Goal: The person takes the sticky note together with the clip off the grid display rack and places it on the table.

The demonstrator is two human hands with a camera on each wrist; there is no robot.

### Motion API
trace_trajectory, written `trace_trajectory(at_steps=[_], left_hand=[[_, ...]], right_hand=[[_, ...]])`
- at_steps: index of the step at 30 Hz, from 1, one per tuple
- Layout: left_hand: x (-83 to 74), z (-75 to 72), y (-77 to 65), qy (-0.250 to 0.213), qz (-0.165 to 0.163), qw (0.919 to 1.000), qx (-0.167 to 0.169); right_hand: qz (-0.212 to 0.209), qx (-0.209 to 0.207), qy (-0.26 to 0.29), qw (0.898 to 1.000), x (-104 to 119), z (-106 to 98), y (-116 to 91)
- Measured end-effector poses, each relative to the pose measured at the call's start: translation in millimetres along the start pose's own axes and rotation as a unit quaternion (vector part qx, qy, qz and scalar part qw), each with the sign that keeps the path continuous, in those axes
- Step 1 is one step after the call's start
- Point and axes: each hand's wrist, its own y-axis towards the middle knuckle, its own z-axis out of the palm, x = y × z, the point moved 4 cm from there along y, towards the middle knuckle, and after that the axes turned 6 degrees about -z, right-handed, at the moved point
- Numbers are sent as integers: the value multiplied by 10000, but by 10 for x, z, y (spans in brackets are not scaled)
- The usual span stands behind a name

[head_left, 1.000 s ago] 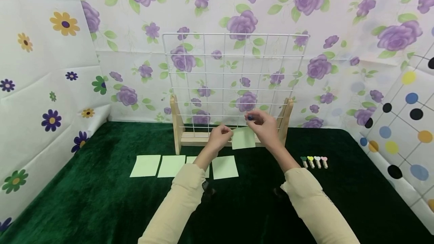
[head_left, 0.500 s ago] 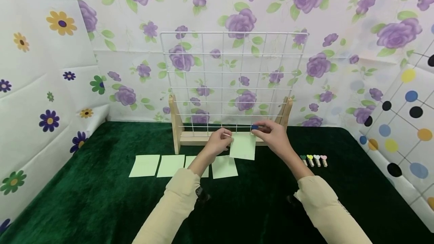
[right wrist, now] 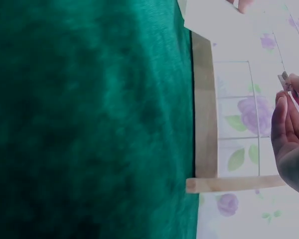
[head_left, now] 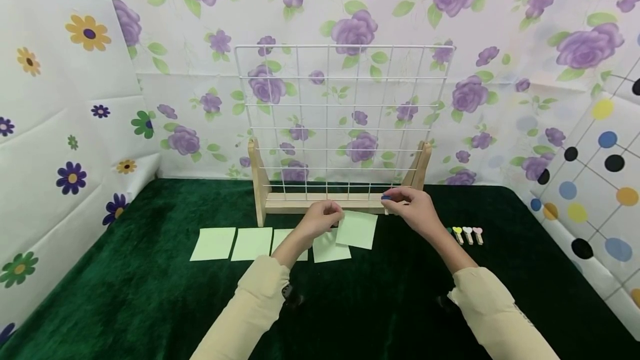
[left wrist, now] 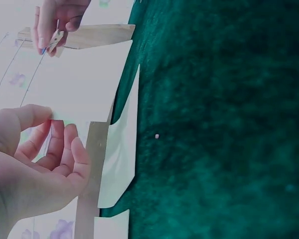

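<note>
My left hand pinches a pale green square of paper by its upper left corner, between thumb and fingertips. The sheet hangs tilted in front of the rack and overlaps the rightmost sheet lying on the table. In the left wrist view the paper spreads out beyond the thumb. To its right, apart from the paper, my right hand pinches a small clothespin with a blue top. In the right wrist view the clothespin shows between thumb and fingers.
A white wire grid stands upright in a wooden base behind both hands. Several pale green sheets lie in a row on the dark green cloth. Small clips with coloured tops lie at the right.
Both hands have come down and toward me from the grid. The sheet is lower, and the right hand with the clothespin has moved right, away from the paper.
</note>
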Motion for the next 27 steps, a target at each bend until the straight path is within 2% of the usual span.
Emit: trace_trajectory(at_steps=[5,9,14,22,27], left_hand=[[43,27,-11,6,-75,9999,-70],[58,65,-13,-54,-1,10000,24],[66,79,-35,-84,-48,9999,71],[68,98,-35,182,-120,9998,32],[64,97,-15,272,-116,9996,-35]], right_hand=[[145,262,-27,9995,-82,-55,-71],[163,331,-67,9993,-147,-143,-121],[122,439,-383,9982,-211,-251,-169],[226,701,-1089,9913,-345,-457,-281],[502,758,-1141,9893,-439,-574,-338]])
